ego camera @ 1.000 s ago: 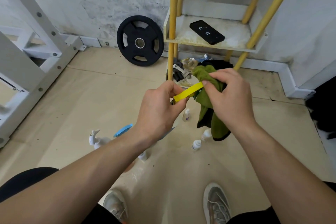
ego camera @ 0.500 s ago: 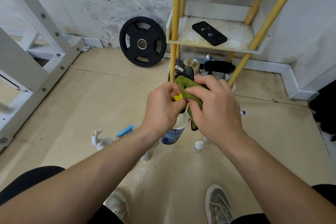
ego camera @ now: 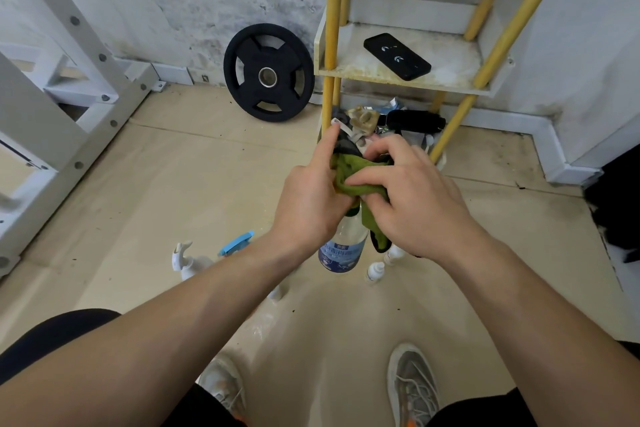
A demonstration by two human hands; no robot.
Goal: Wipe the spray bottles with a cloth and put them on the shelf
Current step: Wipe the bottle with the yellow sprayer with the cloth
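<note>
My left hand [ego camera: 308,204] grips the neck of a clear spray bottle with a blue label [ego camera: 341,248], index finger stretched upward. My right hand [ego camera: 408,204] holds a green cloth [ego camera: 356,177] bunched over the bottle's top, so the sprayer head is hidden. The yellow-legged shelf [ego camera: 377,74] stands just behind the hands against the wall. On the floor below wait a white spray bottle [ego camera: 185,262], a blue-headed sprayer [ego camera: 237,243] and small white bottles [ego camera: 375,270].
A black phone [ego camera: 396,56] lies on the shelf board. Clutter, including a black roll [ego camera: 414,121], sits under the shelf. A black weight plate [ego camera: 268,73] leans on the wall. A white metal frame [ego camera: 62,80] stands at left. My shoes [ego camera: 410,385] are on the floor below.
The cloth, which hung loose beside the yellow sprayer part, is now wrapped over the bottle's top, hiding the yellow. The bottle has swung upright and my left index finger has lifted.
</note>
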